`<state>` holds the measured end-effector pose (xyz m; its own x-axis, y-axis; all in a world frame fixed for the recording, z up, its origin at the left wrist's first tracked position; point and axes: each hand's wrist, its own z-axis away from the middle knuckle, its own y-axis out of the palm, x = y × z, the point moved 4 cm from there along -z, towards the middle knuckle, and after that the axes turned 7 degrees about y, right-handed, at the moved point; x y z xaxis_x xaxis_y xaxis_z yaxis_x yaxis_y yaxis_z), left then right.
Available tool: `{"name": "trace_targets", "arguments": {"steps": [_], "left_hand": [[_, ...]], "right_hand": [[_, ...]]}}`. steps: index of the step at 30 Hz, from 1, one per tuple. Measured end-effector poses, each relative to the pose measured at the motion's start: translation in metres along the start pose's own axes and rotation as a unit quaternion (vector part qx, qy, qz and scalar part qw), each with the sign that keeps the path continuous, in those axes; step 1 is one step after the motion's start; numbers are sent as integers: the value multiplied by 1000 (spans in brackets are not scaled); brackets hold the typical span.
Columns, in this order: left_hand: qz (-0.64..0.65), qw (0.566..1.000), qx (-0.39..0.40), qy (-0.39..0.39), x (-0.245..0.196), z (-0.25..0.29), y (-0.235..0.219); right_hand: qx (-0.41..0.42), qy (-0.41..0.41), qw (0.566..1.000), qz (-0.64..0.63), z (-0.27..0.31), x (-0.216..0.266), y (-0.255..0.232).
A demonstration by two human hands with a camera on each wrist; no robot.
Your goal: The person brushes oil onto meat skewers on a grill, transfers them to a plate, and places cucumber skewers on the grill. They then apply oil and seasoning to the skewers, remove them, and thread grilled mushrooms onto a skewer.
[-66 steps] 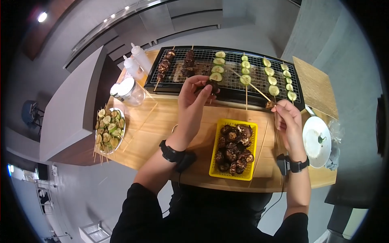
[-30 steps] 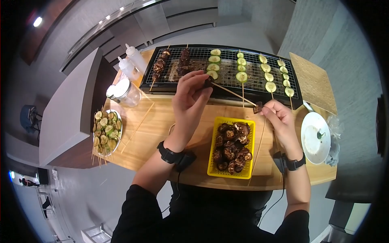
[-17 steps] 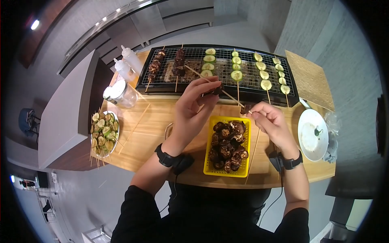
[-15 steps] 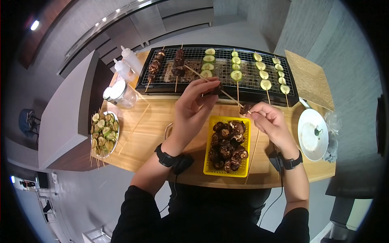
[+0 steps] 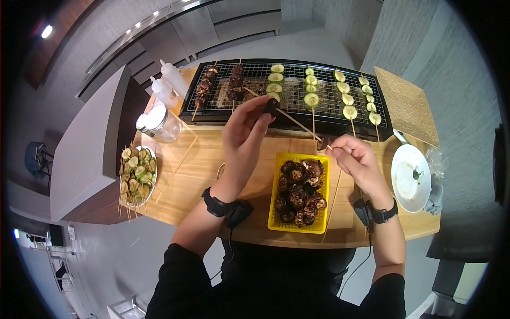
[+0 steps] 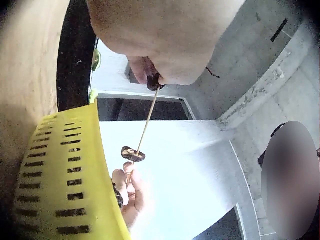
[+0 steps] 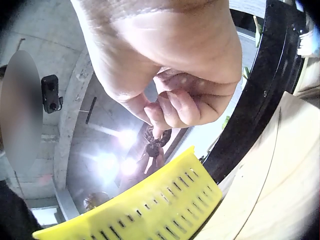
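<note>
In the head view my left hand (image 5: 243, 130) grips a dark grilled mushroom (image 5: 271, 106) between thumb and fingers. A thin wooden skewer (image 5: 297, 123) runs through it, its tip sticking out beyond over the grill. At the skewer's lower end my right hand (image 5: 360, 160) pinches the stick, just below a second mushroom piece (image 5: 323, 143). The left wrist view shows that lower mushroom (image 6: 133, 154) apart from the upper one, with bare stick between. Below the hands stands a yellow slotted basket (image 5: 325, 212) of dark mushrooms (image 5: 297, 196).
Behind the hands, a black grill (image 5: 255, 123) bears several mushroom and cucumber skewers. At left are a plate of skewered slices (image 5: 139, 175), a lidded jar (image 5: 169, 127) and squeeze bottles (image 5: 174, 77). A white pan (image 5: 406, 194) sits at right. Loose skewers (image 5: 178, 167) lie on the table.
The left-hand mushroom, apart from the skewer at first, was brought onto its tip and down the stick. Just now the left hand has shifted slightly up and left. The right hand has moved left.
</note>
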<state>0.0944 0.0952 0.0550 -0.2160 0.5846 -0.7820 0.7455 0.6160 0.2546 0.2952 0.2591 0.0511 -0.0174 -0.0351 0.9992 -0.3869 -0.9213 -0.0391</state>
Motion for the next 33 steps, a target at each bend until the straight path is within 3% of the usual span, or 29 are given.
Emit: {"name": "trace_targets", "arguments": {"steps": [10,20,33], "left_hand": [[12,1000,-24,-1,5,0,-4],[9,996,-87,9,11,-2,-15],[102,981,-160,-30,22,-6,-33]], "right_hand": [[27,45,998,-18,4,-1,-5],[11,16,1000,11,3,0,-5],[-4,-14,1000,12,5,2,-10]]}}
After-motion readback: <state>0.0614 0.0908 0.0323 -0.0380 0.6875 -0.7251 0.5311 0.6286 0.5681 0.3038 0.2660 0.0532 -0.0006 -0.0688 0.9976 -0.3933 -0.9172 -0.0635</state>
